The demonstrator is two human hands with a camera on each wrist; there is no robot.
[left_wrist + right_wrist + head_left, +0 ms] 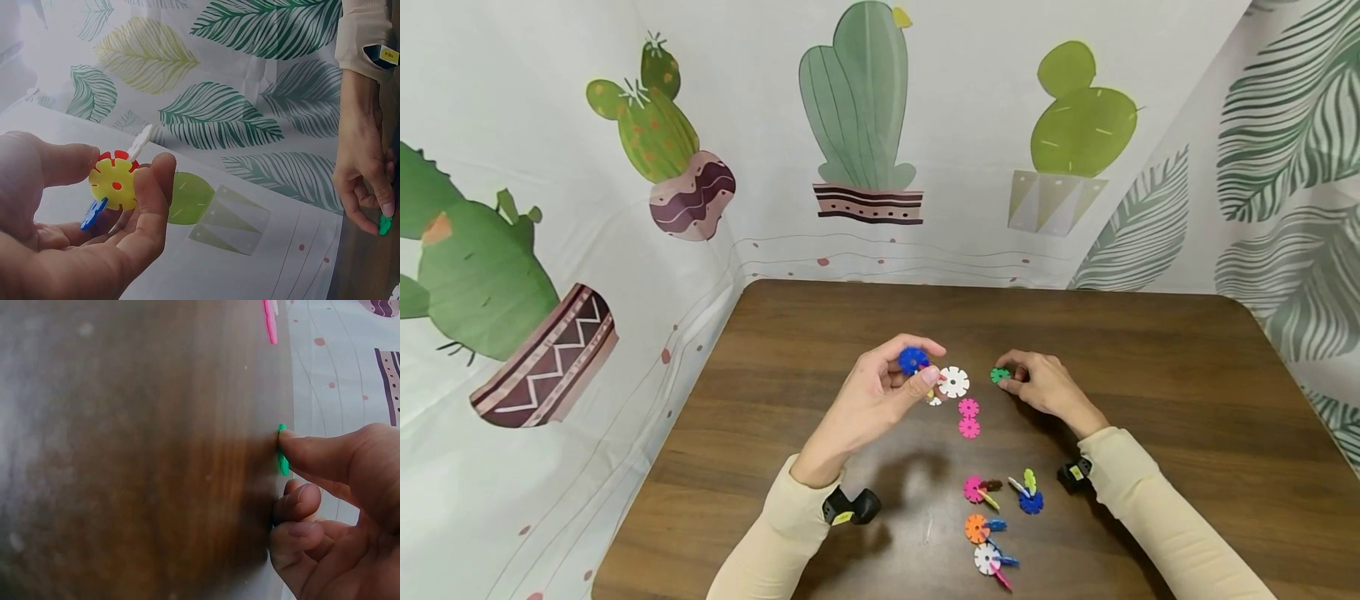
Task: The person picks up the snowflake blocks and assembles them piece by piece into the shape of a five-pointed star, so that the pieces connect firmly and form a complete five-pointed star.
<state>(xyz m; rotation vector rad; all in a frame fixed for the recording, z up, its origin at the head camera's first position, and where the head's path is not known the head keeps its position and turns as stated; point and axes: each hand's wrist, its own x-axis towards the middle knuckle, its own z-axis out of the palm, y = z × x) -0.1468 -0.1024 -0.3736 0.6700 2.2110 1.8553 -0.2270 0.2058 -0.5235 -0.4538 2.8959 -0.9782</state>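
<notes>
We see the joined cluster [111, 172] raised over the table [775, 350], slanting in the left wrist view from a blue disc [94, 214] at lower left to a white disc [141, 142] at upper right. The left hand [872, 392] clamps it between thumb and fingers; the right hand [1045, 383] pinches a notched green disc [1000, 376]. The cluster's yellow disc [125, 195] overlaps a red disc [119, 154].

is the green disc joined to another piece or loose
Loose: the right hand pinches the green disc by itself, and no view shows another piece attached to it.
</notes>
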